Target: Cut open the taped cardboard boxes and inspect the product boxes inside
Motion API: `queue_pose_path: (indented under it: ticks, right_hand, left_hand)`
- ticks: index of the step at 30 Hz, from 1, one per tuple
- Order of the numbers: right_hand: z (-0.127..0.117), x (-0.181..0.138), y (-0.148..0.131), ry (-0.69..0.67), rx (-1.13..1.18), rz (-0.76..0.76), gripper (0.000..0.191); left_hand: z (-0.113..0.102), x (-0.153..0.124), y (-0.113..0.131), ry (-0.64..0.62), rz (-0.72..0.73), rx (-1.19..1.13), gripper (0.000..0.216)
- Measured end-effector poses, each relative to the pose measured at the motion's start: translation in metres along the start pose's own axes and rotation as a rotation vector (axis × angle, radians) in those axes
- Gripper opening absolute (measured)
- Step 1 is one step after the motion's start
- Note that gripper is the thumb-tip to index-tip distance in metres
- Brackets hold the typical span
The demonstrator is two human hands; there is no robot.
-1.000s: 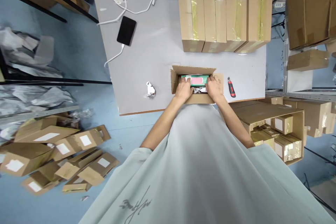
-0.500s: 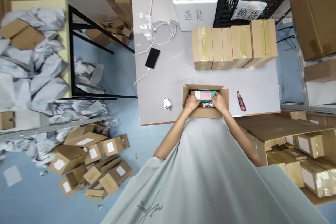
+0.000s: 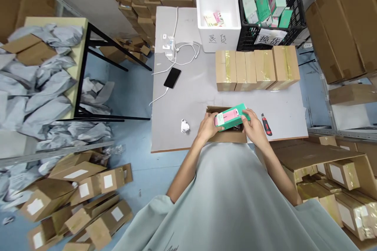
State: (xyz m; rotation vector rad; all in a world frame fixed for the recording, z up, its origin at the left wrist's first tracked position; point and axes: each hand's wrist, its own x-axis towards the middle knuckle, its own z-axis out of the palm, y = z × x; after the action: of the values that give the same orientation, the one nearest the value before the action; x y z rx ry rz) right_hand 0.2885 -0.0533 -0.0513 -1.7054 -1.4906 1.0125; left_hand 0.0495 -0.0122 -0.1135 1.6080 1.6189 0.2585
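Note:
A green box with a pink picture on its face (image 3: 231, 117) is held tilted, its right end higher, above an open cardboard box (image 3: 228, 137). My left hand (image 3: 208, 127) grips its left end, the fingers partly hidden behind it. At the other end my right hand (image 3: 252, 125) is closed on the box, thumb on its face. Beneath it, the inside of the cardboard box is mostly covered. A red and black utility knife (image 3: 266, 124) lies on the table to the right of my right hand. To the left sits a crumpled white scrap (image 3: 185, 126).
Taped cardboard boxes (image 3: 246, 71) stand in a row behind. Further back are a white foam bin (image 3: 218, 39) and a black crate (image 3: 297, 15) of green boxes. A phone (image 3: 172, 77) lies on a charging cable at left. An open carton (image 3: 321, 160) of parcels stands right.
The green box has come up out of the cardboard box in both hands and now tilts, right end up. The view has shifted, showing more of the table's back.

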Motion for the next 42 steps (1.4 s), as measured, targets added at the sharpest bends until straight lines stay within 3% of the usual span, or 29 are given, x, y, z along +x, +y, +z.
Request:
queue_pose_path:
  ticks: [3,8,14,17,20,23,26,31,34,38,42]
  right_hand:
    - [-0.013,0.009,-0.020,-0.001,0.176,0.024,0.056]
    - [-0.035,0.025,-0.043,0.248,0.265,-0.034,0.063]
    - [-0.034,0.038,-0.065,0.113,0.344,-0.080,0.048]
    - [-0.037,0.053,-0.090,0.079,0.375,-0.149,0.046]
    - [-0.045,0.077,-0.119,0.116,0.399,-0.260,0.049]
    - [-0.047,0.097,-0.138,0.264,0.407,-0.352,0.048]
    - [-0.038,0.103,-0.141,0.337,0.404,-0.385,0.051]
    - [-0.010,0.095,-0.127,0.037,0.379,-0.381,0.077]
    - [0.002,0.093,-0.119,-0.007,0.439,-0.356,0.079]
    - [0.009,0.095,-0.116,0.040,0.501,-0.319,0.078]
    - [0.009,0.095,-0.117,0.120,0.483,-0.347,0.074]
  left_hand:
    - [-0.009,-0.002,-0.007,-0.020,0.065,-0.195,0.066]
    - [-0.021,-0.014,-0.007,-0.082,0.068,-0.667,0.077]
    - [-0.037,-0.046,0.014,-0.212,0.007,-0.957,0.074]
    - [-0.043,-0.056,0.026,-0.200,-0.004,-1.066,0.068]
    - [-0.048,-0.057,0.043,-0.161,0.033,-1.176,0.071]
    - [-0.054,-0.054,0.059,-0.181,0.089,-1.268,0.071]
    - [-0.056,-0.052,0.061,-0.240,0.115,-1.327,0.064]
    - [-0.042,-0.049,0.041,-0.391,0.065,-1.444,0.065]
    - [-0.034,-0.045,0.033,-0.434,0.057,-1.495,0.071]
    - [-0.035,-0.045,0.039,-0.399,0.069,-1.498,0.070]
    - [-0.043,-0.052,0.053,-0.232,0.140,-1.398,0.066]
